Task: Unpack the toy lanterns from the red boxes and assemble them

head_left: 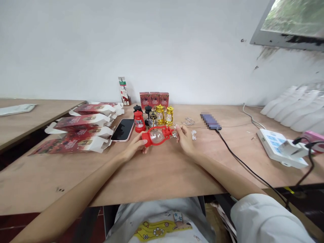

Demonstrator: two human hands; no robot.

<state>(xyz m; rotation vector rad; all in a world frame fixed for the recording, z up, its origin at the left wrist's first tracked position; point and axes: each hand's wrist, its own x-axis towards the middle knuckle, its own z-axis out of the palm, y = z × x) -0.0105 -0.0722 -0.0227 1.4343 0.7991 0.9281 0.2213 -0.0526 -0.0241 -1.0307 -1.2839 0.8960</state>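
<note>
A red miniature lantern (163,137) with a clear globe lies on its side above the table, its top pointing right. My left hand (136,145) is closed around the lantern's base. At the lantern's top, my right hand (185,140) pinches a small white piece (174,134) with dark marks, too small to name surely. Just behind stand another red lantern (139,122), gold lanterns (169,116), black lanterns (148,113) and a dark bronze one (153,119). Small white pieces (193,135) lie right of my right hand, with several metal clasps (188,121) beyond them.
Opened red boxes (81,123) lie in a row at left, beside a phone (123,130). Three small red boxes (154,98) stand near the wall. At right are another phone (211,121) on a black cable (240,161), a white power strip (278,146) and stacked white items (296,104).
</note>
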